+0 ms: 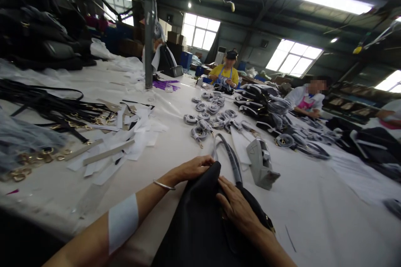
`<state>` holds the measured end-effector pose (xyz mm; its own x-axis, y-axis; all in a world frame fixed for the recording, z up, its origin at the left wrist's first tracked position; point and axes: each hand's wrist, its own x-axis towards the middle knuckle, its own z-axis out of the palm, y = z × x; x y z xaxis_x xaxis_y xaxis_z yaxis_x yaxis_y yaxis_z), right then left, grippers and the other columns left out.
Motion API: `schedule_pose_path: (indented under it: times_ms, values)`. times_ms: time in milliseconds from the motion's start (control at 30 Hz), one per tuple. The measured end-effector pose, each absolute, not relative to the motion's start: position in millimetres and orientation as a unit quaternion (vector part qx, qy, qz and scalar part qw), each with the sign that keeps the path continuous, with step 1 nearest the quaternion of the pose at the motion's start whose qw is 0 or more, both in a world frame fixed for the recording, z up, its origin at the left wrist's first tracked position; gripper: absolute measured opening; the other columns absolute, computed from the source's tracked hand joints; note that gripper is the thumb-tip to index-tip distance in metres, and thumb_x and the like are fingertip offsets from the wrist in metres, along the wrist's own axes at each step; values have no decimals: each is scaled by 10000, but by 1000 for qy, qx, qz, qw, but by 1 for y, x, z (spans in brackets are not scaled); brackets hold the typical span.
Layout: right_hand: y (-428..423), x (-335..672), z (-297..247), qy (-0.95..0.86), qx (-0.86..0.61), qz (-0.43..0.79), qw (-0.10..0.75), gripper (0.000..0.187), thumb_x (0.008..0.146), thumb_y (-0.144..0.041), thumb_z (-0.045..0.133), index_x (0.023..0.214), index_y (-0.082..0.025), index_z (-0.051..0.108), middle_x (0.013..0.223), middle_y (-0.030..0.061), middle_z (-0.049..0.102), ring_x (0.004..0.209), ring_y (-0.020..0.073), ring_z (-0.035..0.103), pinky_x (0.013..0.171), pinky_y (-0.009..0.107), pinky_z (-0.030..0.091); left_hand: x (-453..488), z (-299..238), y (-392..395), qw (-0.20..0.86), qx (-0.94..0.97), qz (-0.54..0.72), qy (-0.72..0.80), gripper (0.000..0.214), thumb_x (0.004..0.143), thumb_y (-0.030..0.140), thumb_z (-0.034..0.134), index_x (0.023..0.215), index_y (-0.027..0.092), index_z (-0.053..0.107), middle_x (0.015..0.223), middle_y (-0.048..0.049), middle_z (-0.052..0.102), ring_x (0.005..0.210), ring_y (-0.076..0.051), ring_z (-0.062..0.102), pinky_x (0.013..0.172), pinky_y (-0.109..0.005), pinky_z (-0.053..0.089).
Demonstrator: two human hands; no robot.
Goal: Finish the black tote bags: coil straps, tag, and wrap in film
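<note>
A black handbag (200, 221) lies on the white table (313, 200) right in front of me. My left hand (192, 167) curls over its top far edge, fingers bent and gripping the fabric. My right hand (236, 208) rests on the bag's upper side, fingers together and pressed down on it. A grey-wrapped handle (230, 156) of the bag arches up just beyond my hands. A silver bangle and a white band sit on my left arm.
Wrapped strap coils (206, 119) lie mid-table, white paper strips (125, 142) and black straps with gold buckles (56, 110) to the left, a grey holder (261, 164) near the bag. Stacked black bags (40, 37) stand far left. A pole (149, 33) rises behind. Other people work across the table.
</note>
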<state>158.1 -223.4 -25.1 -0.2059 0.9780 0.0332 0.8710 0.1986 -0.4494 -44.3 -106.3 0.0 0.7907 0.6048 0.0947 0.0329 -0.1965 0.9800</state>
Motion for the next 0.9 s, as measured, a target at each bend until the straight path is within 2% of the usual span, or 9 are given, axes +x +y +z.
schedule_pose_path:
  times_ms: [100, 200, 300, 367, 433, 533, 667, 800, 900]
  values:
    - [-228, 168, 0, -725, -634, 117, 240, 457, 936, -405, 426, 1326, -206, 556, 1373, 82, 559, 1292, 245, 483, 1106, 433, 366, -45, 6, -116, 549, 759, 242, 252, 302, 911, 440, 450, 1013, 180, 565, 849, -8, 613, 742, -147, 542, 699, -259, 435]
    - [-237, 194, 29, -629, -715, 59, 300, 404, 894, -440, 468, 1168, -204, 648, 1207, 99, 661, 1127, 278, 598, 1003, 442, 446, -52, 9, -118, 468, 795, 240, 303, 360, 943, 482, 356, 818, 196, 536, 767, 13, 550, 738, -156, 510, 720, -270, 409]
    - [-251, 222, 45, -550, -776, 144, 273, 389, 857, -511, 485, 994, -216, 698, 1001, 78, 723, 926, 269, 664, 837, 387, 508, -60, 6, -115, 473, 793, 234, 304, 459, 956, 522, 257, 719, 197, 478, 734, 15, 509, 730, -156, 486, 724, -268, 397]
    - [-260, 231, 45, -530, -784, 225, 232, 410, 845, -553, 484, 928, -218, 704, 831, 53, 725, 783, 243, 669, 716, 344, 504, -63, 2, -112, 490, 787, 210, 310, 467, 936, 552, 301, 694, 193, 476, 708, 19, 494, 708, -153, 475, 693, -261, 384]
    - [-266, 230, 40, -524, -784, 267, 197, 434, 815, -582, 519, 936, -207, 699, 677, 24, 679, 654, 215, 637, 613, 312, 464, -63, -4, -112, 511, 775, 180, 324, 440, 878, 570, 433, 663, 188, 474, 657, 33, 460, 651, -140, 447, 633, -253, 359]
    - [-266, 219, 32, -525, -779, 288, 183, 399, 761, -510, 617, 1002, -200, 680, 615, -11, 628, 596, 182, 594, 547, 277, 404, -60, -9, -113, 594, 703, 180, 349, 393, 766, 551, 595, 679, 186, 478, 598, 59, 432, 551, -108, 395, 535, -233, 311]
    - [-260, 216, 36, -487, -757, 330, 285, 380, 724, -324, 621, 1085, -204, 616, 616, -35, 606, 568, 168, 587, 525, 266, 406, -63, 11, -99, 653, 608, 259, 369, 379, 701, 517, 653, 723, 185, 471, 580, 68, 451, 487, -81, 391, 481, -202, 289]
    - [-250, 226, 43, -394, -663, 410, 486, 584, 753, -430, 619, 1265, -194, 465, 835, 39, 693, 689, 217, 664, 606, 320, 498, -74, 41, -62, 570, 656, 292, 400, 335, 717, 494, 614, 769, 186, 494, 608, 54, 485, 501, -92, 440, 504, -211, 342]
    - [-234, 226, 20, -406, -687, 335, 501, 599, 762, -476, 590, 1259, -167, 466, 725, 18, 668, 611, 205, 630, 568, 313, 474, -76, 36, -38, 429, 744, 217, 464, 284, 693, 438, 613, 657, 186, 487, 554, 50, 458, 525, -116, 459, 520, -227, 339]
